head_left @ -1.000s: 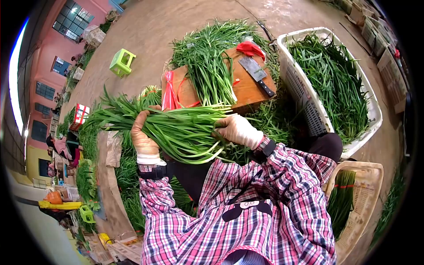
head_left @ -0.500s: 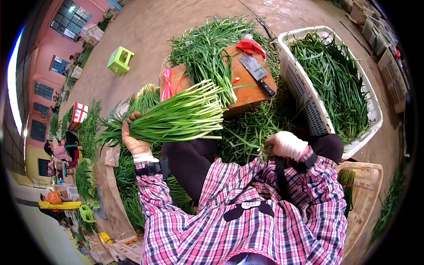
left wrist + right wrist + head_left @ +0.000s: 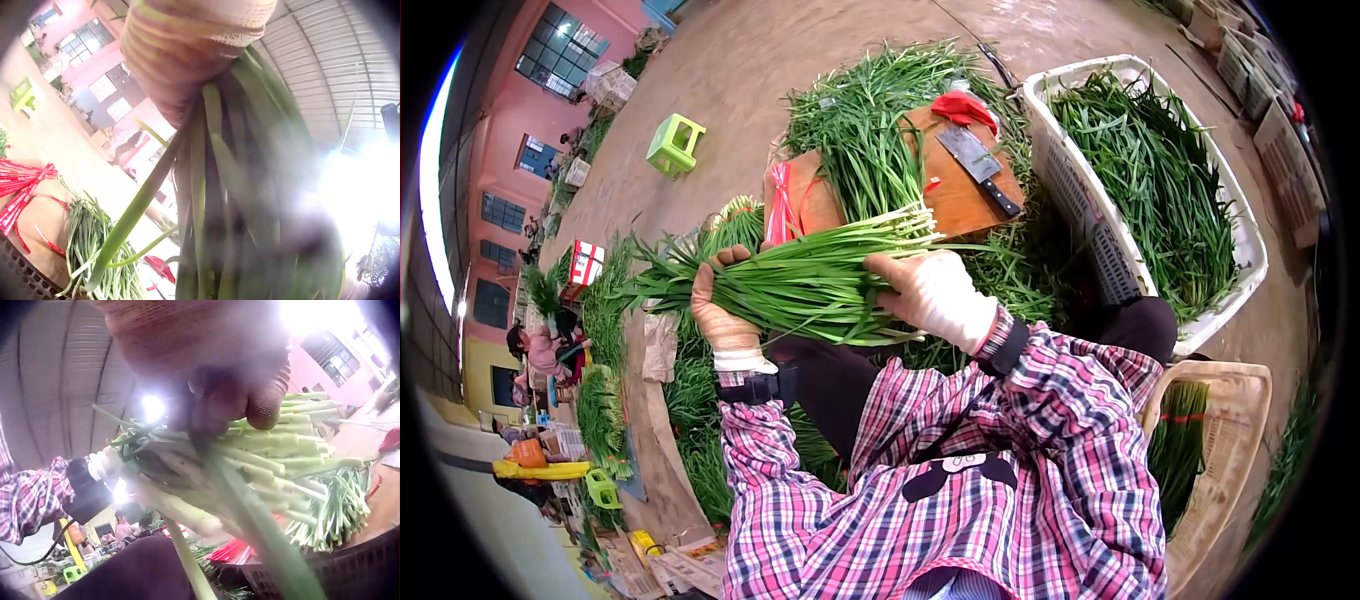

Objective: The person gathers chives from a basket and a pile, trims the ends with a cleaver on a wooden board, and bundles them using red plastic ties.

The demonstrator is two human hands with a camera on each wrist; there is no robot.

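My gloved left hand [image 3: 725, 315] grips a thick bunch of garlic chives [image 3: 800, 285] by its leafy end, held over my lap. The pale cut stems point right, toward the board. At that stem end is my gloved right hand [image 3: 945, 292], its fingers curled. In the right wrist view it pinches a long green leaf [image 3: 253, 515] that hangs down from its fingers beside the pale stems [image 3: 275, 440]. In the left wrist view, leaves [image 3: 212, 206] spread below the left hand, partly blurred.
A wooden board [image 3: 955, 215] in front bears loose chives [image 3: 865, 165], a cleaver [image 3: 978, 168], red cloth [image 3: 965, 108] and red ties [image 3: 781, 200]. To the right stand a white crate [image 3: 1090, 215] of greens and a beige basket [image 3: 1230, 450]. A green stool [image 3: 675, 145] sits farther off.
My right hand went from the bunch to near my right knee, then back to the stem end. The left hand kept its grip while the bunch rose, then came down slightly.
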